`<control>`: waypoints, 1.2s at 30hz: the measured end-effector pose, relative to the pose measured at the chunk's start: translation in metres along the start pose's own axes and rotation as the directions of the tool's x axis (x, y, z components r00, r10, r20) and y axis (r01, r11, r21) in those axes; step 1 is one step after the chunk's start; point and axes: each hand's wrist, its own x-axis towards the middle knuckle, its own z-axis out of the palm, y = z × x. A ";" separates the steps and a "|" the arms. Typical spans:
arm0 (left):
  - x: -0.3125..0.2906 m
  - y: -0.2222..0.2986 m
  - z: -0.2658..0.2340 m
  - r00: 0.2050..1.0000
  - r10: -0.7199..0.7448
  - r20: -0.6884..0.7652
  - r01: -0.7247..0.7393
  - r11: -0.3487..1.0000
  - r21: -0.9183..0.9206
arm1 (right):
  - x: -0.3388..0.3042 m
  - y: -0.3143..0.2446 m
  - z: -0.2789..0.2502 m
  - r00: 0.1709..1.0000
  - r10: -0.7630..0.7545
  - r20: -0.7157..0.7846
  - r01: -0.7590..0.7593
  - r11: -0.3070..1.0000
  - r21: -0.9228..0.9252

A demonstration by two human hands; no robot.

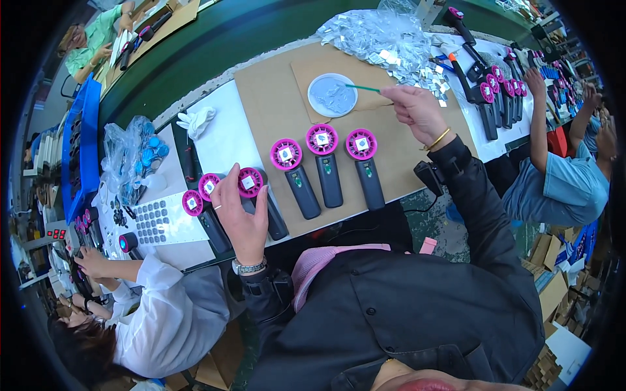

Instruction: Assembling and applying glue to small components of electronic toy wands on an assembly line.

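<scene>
My right hand [420, 116] pinches a thin green stick [365, 88], its tip over a round white dish [333, 115] of grey paste [328, 94]. Three dark handheld fan bodies with pink round heads, a left one [286, 154], a middle one [321, 139] and a right one [361, 144], lie in a row below the dish. Each has a whitish square with a grey spot at its centre. Fingers apart, my left hand [244, 212] hovers among more such fans, beside a pink head [250, 182]; whether it touches one I cannot tell.
Brown cardboard [261, 104] covers the worktable. A heap of small silvery squares in plastic [385, 42] lies at the back. More fans [499, 91] stand to the right, near a co-worker in blue [561, 186]. On the left are a white glove [197, 122], a blue bin [81, 150] and a white-sleeved co-worker [173, 313].
</scene>
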 end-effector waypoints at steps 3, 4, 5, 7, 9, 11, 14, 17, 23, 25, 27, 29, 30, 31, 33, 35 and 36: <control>-0.001 0.000 -0.001 1.000 -0.013 0.003 0.013 1.000 0.003 | -0.004 0.006 -0.011 1.000 0.015 -0.004 -0.015 1.000 -0.026; -0.002 0.000 -0.002 1.000 -0.020 0.005 0.020 1.000 0.006 | -0.005 0.006 -0.011 1.000 0.023 -0.004 -0.024 0.999 -0.039; -0.003 -0.001 -0.001 1.000 -0.023 0.003 0.023 1.000 0.008 | -0.006 0.006 -0.012 1.000 0.023 0.000 -0.023 0.999 -0.040; -0.004 -0.003 0.001 1.000 -0.026 0.004 0.026 1.000 -0.007 | -0.008 0.002 -0.014 0.998 -0.004 0.067 -0.002 0.996 0.091; -0.005 -0.005 0.000 0.999 -0.034 -0.004 0.034 0.999 -0.008 | -0.012 -0.008 -0.007 0.994 -0.022 0.112 0.005 0.988 0.152; -0.007 -0.007 -0.003 0.999 -0.034 -0.007 0.034 0.999 -0.010 | -0.022 -0.016 0.007 0.982 -0.036 0.185 -0.002 0.979 0.205; -0.009 -0.010 -0.003 0.998 -0.050 -0.028 0.050 0.999 -0.013 | -0.047 -0.029 0.034 0.970 -0.073 0.232 0.032 0.984 0.174; -0.011 -0.015 -0.004 0.997 -0.059 -0.046 0.057 0.998 -0.030 | -0.081 -0.020 0.066 0.963 -0.138 0.230 0.123 0.989 0.077; -0.011 -0.017 -0.004 0.998 -0.044 -0.046 0.041 0.997 -0.063 | -0.102 0.016 0.117 0.271 -0.745 0.609 0.955 0.126 -0.270; -0.013 -0.019 -0.003 0.998 -0.048 -0.049 0.045 0.997 -0.069 | -0.104 0.018 0.129 0.127 -0.669 0.732 0.972 -0.061 -0.225; -0.014 -0.022 -0.003 0.998 -0.050 -0.040 0.048 0.997 -0.060 | -0.105 0.021 0.136 0.057 -0.614 0.787 0.970 -0.152 -0.189; -0.015 -0.022 -0.004 0.998 -0.057 -0.039 0.055 0.997 -0.055 | -0.103 0.028 0.140 0.020 -0.544 0.839 0.945 -0.265 -0.194; -0.015 -0.021 -0.005 0.997 -0.066 -0.033 0.064 0.997 -0.045 | -0.102 0.031 0.142 0.004 -0.506 0.862 0.927 -0.321 -0.193; -0.015 -0.020 -0.005 0.997 -0.074 -0.027 0.073 0.997 -0.034 | -0.101 0.032 0.145 0.001 -0.503 0.864 0.928 -0.321 -0.188; -0.017 -0.021 -0.005 0.996 -0.087 -0.023 0.086 0.996 -0.025 | -0.099 0.034 0.148 -0.029 -0.474 0.880 0.912 -0.374 -0.171; -0.018 -0.024 -0.004 0.996 -0.077 -0.035 0.076 0.997 -0.029 | -0.097 0.036 0.151 -0.044 -0.456 0.889 0.902 -0.400 -0.160; -0.018 -0.024 -0.003 0.997 -0.072 -0.041 0.071 0.997 -0.030 | -0.097 0.037 0.152 -0.052 -0.439 0.897 0.897 -0.416 -0.151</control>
